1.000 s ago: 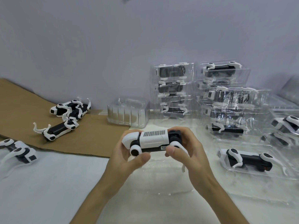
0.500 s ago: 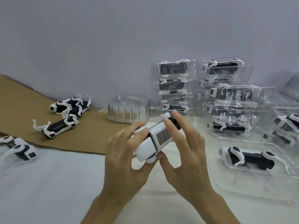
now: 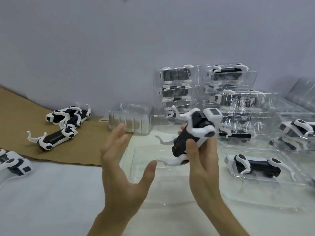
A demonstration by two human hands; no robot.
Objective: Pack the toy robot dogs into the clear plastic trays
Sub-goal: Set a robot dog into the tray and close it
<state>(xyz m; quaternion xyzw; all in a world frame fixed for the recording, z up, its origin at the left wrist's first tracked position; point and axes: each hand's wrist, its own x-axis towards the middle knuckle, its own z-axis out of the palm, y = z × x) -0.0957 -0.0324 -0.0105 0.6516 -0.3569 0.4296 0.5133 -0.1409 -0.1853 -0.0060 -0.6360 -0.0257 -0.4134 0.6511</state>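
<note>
Toy robot dog [image 3: 186, 139] in right hand [image 3: 203, 166]

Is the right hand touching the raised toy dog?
Touching. The head view shows the right hand gripping the toy dog, thumb across its black body.

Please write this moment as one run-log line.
right hand: grips toy dog | left hand: open, off dog | clear tray beneath: empty
</note>
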